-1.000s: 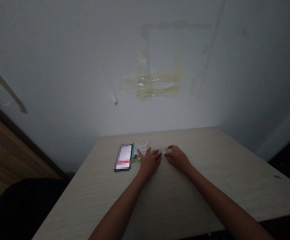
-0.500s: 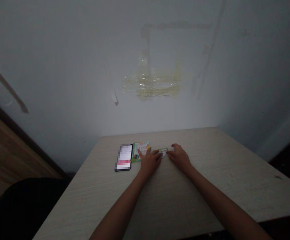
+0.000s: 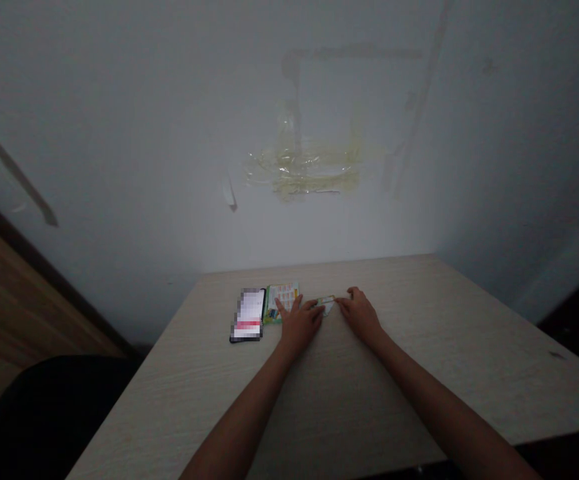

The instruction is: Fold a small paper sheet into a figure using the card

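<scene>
A small printed piece of paper [image 3: 326, 301] with a white surface and a yellow-green edge lies on the table between my hands. My left hand [image 3: 300, 323] rests with spread fingers, its outer fingers over a green and white printed booklet [image 3: 282, 292] and its thumb and index finger at the left end of the paper. The thumb and a finger of my right hand [image 3: 362, 317] meet in a pinch on the paper's right end. Parts of the booklet and the paper are hidden under my left fingers.
A phone [image 3: 248, 313] with a lit, partly blurred screen lies left of the booklet. The pale wooden table [image 3: 194, 393] meets a wall [image 3: 179, 167] bearing yellowed clear tape [image 3: 314, 167]. A dark shape [image 3: 54, 413] stands at the table's left.
My right thumb and finger have closed on the paper's right end, where they were slightly apart. My left hand, the booklet and the phone are nearly unmoved.
</scene>
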Available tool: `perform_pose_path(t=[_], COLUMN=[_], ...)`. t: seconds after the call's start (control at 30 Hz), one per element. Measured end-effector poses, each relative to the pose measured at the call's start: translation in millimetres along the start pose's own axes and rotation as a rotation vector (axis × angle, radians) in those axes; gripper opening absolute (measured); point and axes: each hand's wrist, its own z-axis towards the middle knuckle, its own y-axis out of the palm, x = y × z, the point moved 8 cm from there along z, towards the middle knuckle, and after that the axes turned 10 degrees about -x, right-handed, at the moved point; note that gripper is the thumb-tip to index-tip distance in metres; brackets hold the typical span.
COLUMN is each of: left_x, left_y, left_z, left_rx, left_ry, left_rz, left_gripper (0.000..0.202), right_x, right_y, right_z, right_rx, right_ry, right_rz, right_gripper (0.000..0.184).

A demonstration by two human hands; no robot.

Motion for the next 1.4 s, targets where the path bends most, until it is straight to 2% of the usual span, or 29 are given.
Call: perform_pose_path(t=[0.17, 0.4, 0.53, 0.8, 1.1, 1.4], left_x=[1.7, 3.0, 1.3, 1.3, -1.2, -1.0], left_y=[-1.8, -3.9, -4.7, -8.8, -6.7, -6.8], left_z=[-0.9, -2.9, -3.9, -6.7, -3.9, -3.3], left_rx=[0.005, 0.02, 0.028, 0.049, 0.024, 0.016], left_ry=[-0.003, 0.014, 0.006, 0.013, -0.029, -0.007], left_rz=[0.001, -0.015, -0.028, -0.052, -0.044, -0.04], left_gripper=[0.03, 0.031, 0.028, 0.025, 0.026, 0.027], right_x=[1.8, 10.5, 16.0, -11.1, -9.5, -2.0], right_y=[-0.2, 1.8, 5.0, -1.6, -0.4, 1.2], right_z=[-0.5, -0.4, 1.6, -9.3, -5.9, -1.9], right_rx=[0.056, 0.043, 0.031, -0.025, 0.013, 0.031], right_ry=[-0.031, -0.104, -0.129, -0.321, -0.275, -0.192], right_rz=[0.027, 0.177, 0.285, 0.267, 0.24, 0.194], right_gripper=[0.028, 0.03, 0.021, 0.011, 0.011, 0.014])
